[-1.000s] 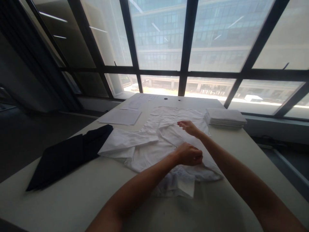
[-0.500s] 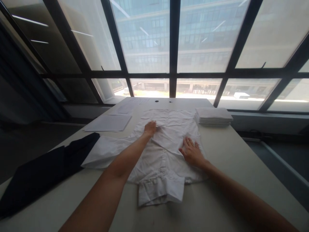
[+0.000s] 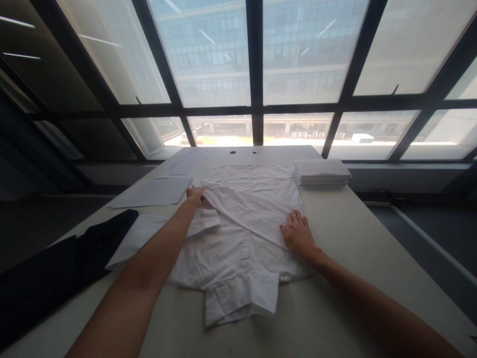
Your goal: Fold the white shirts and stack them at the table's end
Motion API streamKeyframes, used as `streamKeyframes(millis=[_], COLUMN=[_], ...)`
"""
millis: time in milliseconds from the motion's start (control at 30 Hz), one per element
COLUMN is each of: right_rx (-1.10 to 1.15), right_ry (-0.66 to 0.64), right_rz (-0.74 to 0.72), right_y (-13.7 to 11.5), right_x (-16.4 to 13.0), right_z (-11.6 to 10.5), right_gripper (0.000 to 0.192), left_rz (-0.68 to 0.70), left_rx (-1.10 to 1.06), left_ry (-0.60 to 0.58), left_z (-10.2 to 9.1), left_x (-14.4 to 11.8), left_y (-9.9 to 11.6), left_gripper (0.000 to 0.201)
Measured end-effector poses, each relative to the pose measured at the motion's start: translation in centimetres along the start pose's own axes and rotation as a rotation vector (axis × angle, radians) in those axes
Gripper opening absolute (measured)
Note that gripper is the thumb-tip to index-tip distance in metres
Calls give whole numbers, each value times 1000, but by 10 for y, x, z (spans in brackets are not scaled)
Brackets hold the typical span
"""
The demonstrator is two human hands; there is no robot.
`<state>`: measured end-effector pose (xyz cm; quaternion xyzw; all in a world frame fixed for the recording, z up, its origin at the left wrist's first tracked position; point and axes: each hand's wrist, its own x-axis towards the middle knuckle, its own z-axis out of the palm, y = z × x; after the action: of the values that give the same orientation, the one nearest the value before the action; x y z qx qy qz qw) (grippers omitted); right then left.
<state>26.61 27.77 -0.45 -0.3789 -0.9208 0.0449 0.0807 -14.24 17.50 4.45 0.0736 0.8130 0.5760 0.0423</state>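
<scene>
A white button-up shirt (image 3: 257, 194) is spread on the white table, its collar end or cuff uncertain at the near side, where a folded band of cloth (image 3: 242, 298) sticks out. My left hand (image 3: 196, 194) is closed on the shirt's cloth at its left side, and the fabric runs in diagonal creases from there towards the right. On the shirt's right side my right hand (image 3: 298, 231) lies flat, palm down, fingers stretched out. A white sleeve-like piece (image 3: 130, 238) extends to the left, partly behind my left forearm.
Dark navy cloth (image 3: 63, 268) lies at the left of the table (image 3: 313, 313). Papers (image 3: 152, 193) rest at the back left. A stack of folded white cloth (image 3: 322, 171) stands at the back right. Windows rise behind the far table edge.
My left hand has moved left from the shirt's middle, drawing cloth along and forming diagonal creases. My right hand stays flat on the shirt. The view has shifted slightly right.
</scene>
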Motion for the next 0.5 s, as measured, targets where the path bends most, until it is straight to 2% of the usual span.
streamKeyframes(millis=[67,167,233,267,300,333,400,500], right_rx=[1,31,55,64,70,71,60,12], right_ry=[1,-25,-55,-70,-81,-86,-82,-59], right_rz=[-14,-84,-130,-145,-152,-152,-132,-60], right_y=[-2,-6,-9,-10,-12,-13,-14,-10], right_x=[0,-1,-1,-1,-1,0,1,0], right_z=[0,2,3,4,5,6,7,9], right_gripper=[64,66,66,65,65,65,65,68], left_rz=[26,126,266,378,513,674,889,1005], left_rx=[10,45,95,154,236,358,573,755], left_ry=[1,39,40,-5,-80,-198,-468,-684], left_z=[-10,-20,-18,-12,-4,6,29,58], left_x=[2,2,-6,-14,-25,-39,-74,-123], left_y=[-9,-13,-11,-9,-8,-8,-11,-21], left_gripper=[30,52,63,63,61,56,49,51])
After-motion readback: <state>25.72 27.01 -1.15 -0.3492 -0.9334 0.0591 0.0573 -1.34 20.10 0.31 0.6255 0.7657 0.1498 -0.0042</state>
